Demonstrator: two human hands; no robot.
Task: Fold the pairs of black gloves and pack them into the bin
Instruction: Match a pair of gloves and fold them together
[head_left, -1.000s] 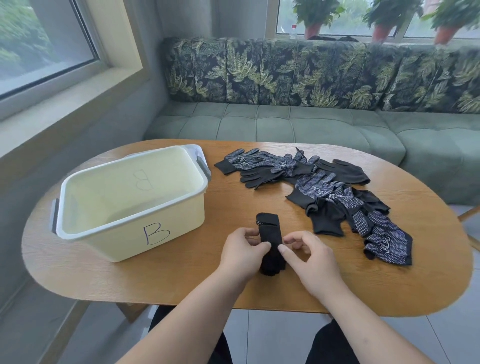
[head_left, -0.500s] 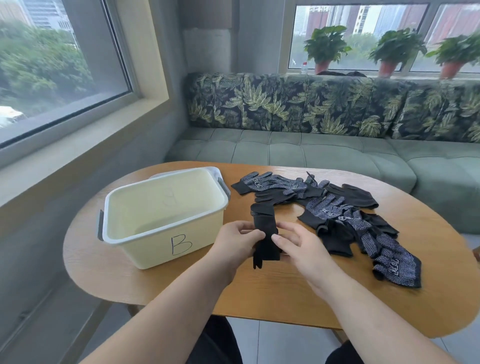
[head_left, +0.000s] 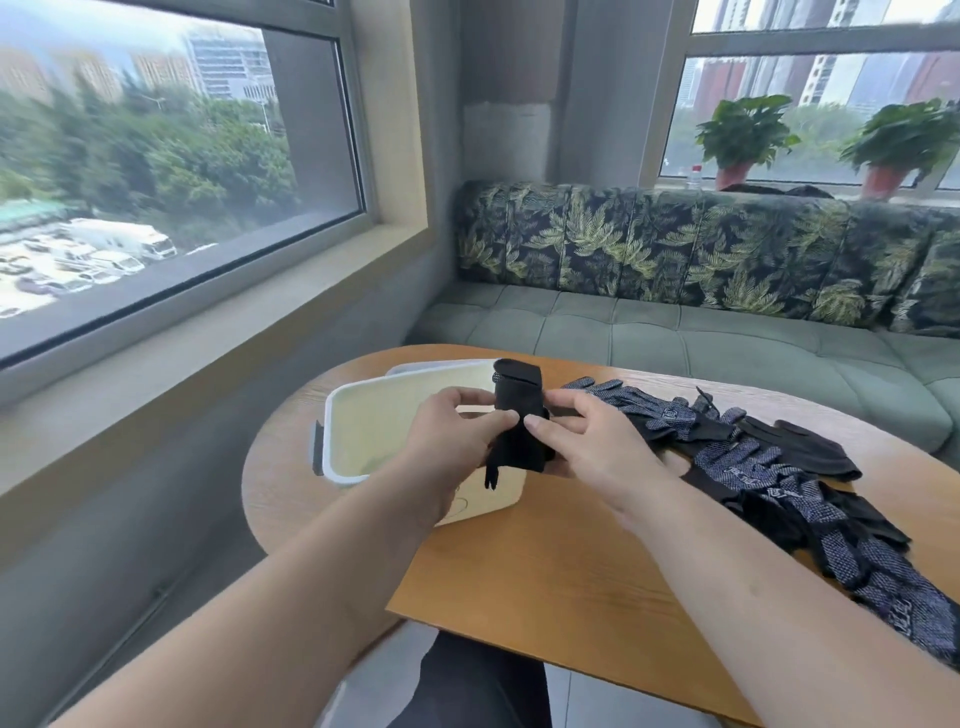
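Folded glove pair (head_left: 517, 415) lifted off table, now apparently over bin (head_left: 332, 415).

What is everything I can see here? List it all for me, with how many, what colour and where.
Folded pair of black knit gloves: one bundle, black, held up over the bin.
Pale yellow plastic bin: one, white rim, table's left end.
Loose dotted black gloves: a pile, count unclear, table's right side.
Oval wooden table: one, light brown, centre.
Green cushioned bench: one, leaf-print back, behind the table.
Potted plants: two, green, red pots, windowsill.
Left hand: pinching the bundle.
Right hand: pinching the bundle.
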